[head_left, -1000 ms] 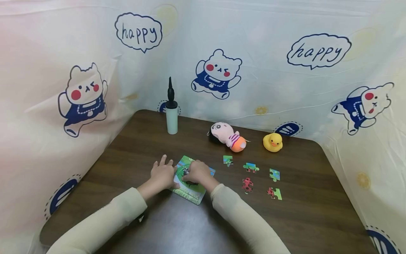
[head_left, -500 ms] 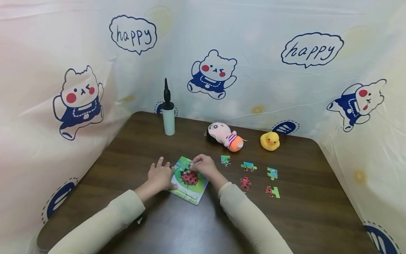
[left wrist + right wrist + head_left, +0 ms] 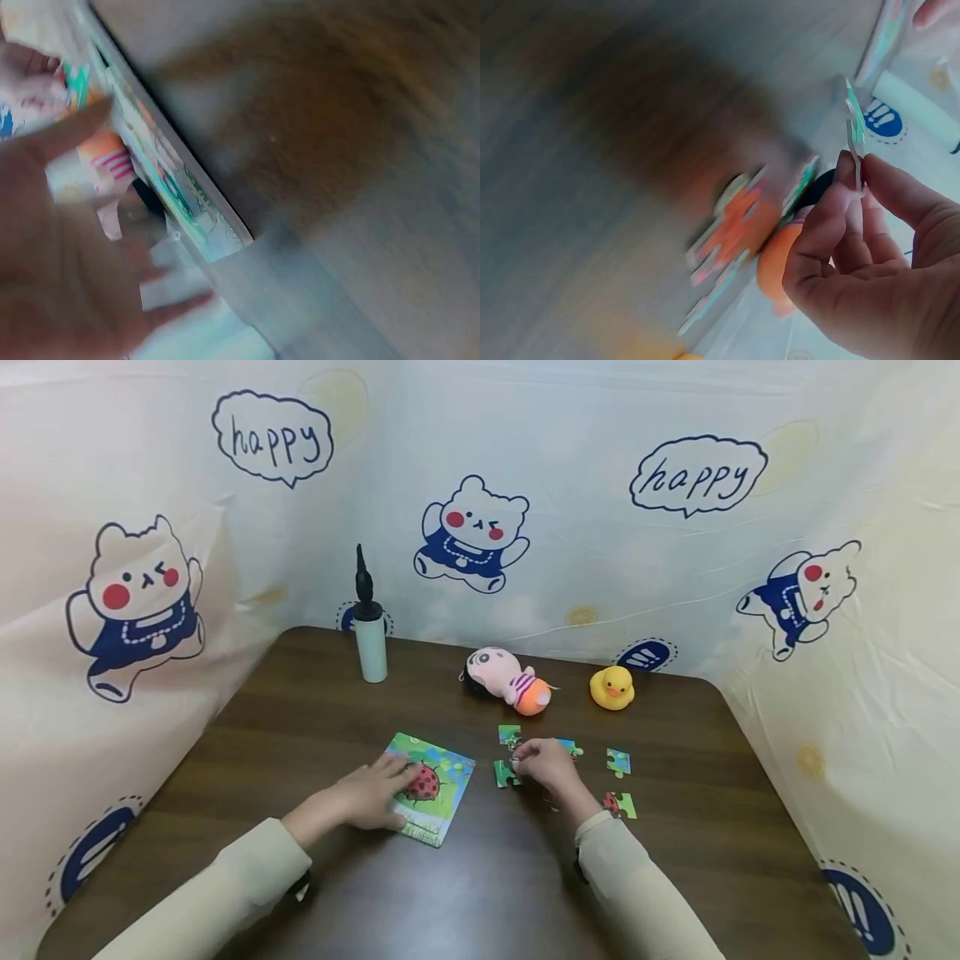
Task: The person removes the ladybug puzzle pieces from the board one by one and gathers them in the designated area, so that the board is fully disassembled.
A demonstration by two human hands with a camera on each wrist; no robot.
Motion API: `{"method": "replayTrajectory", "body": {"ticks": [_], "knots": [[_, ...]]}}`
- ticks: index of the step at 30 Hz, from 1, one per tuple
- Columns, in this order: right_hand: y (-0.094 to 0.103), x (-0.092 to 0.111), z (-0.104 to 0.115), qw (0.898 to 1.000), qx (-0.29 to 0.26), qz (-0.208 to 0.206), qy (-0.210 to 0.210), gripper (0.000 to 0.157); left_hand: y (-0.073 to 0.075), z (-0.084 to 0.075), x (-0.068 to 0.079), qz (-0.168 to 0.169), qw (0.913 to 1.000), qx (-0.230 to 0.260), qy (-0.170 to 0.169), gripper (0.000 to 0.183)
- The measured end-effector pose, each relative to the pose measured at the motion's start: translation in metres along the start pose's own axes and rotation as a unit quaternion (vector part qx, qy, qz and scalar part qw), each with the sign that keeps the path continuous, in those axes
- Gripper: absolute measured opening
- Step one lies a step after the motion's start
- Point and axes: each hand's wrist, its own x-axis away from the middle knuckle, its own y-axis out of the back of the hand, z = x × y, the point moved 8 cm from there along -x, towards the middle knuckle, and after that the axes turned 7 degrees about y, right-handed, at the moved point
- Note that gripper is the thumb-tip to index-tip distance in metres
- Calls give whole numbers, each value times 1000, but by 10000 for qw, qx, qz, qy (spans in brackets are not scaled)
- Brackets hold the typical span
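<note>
My right hand (image 3: 551, 768) pinches a green jigsaw piece (image 3: 856, 124) between thumb and fingertips, just above the table, right of the puzzle board. In the head view that piece lies close to another jigsaw piece (image 3: 510, 734). My left hand (image 3: 371, 793) has its fingers spread over the left part of the puzzle board (image 3: 442, 802), which bears a red ladybug picture. Part of the ladybug is hidden by those fingers. Blur in the left wrist view makes it hard to tell how firmly they touch.
Beyond my right hand lie more jigsaw pieces (image 3: 618, 762), some partly covered by it. Along the back stand a pale green pump (image 3: 371, 647) with a black top, a plush doll (image 3: 510, 681) and a yellow rubber duck (image 3: 612, 688). A printed curtain (image 3: 577, 510) encloses the table.
My right hand has left the board and moved right with the green jigsaw piece. My left hand now reaches further over the board, which has turned slightly. The head view has swung right.
</note>
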Motion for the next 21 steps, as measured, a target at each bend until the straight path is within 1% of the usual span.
{"method": "replayTrajectory", "body": {"ticks": [1, 2, 3, 5, 6, 9, 12, 14, 17, 21], "knots": [[1, 1, -1, 9999, 115, -19, 13, 8, -4, -3, 1, 235, 9992, 146, -285, 83], [1, 1, -2, 9997, 216, -55, 31, 7, -7, -6, 3, 498, 9971, 281, -498, 82], [1, 1, -2, 9995, 301, -87, 81, 6, -11, -7, 5, 719, 9949, 332, -631, 82], [0, -1, -3, 9988, 433, -137, 194, 5, -17, -6, 7, 1008, 9920, 377, -653, 83], [-1, -2, -3, 9983, 517, -146, 227, 4, -19, -5, 8, 1075, 9914, 400, -632, 84], [-5, -4, -6, 9969, 754, -147, 187, 4, -28, 1, 6, 1120, 9919, 151, -574, 90], [-6, -6, -9, 9953, 960, -148, 29, 4, -39, 8, 1, 1076, 9926, -141, -537, 96], [-6, -9, -8, 9942, 1071, -127, 36, 4, -46, 12, -3, 1035, 9928, -286, -526, 97], [-6, -13, -5, 9928, 1189, -19, 129, 4, -50, 15, -7, 951, 9940, -234, -494, 97], [-10, -16, -4, 9926, 1200, 162, 125, 4, -50, 17, -8, 959, 9943, -116, -447, 96]]}}
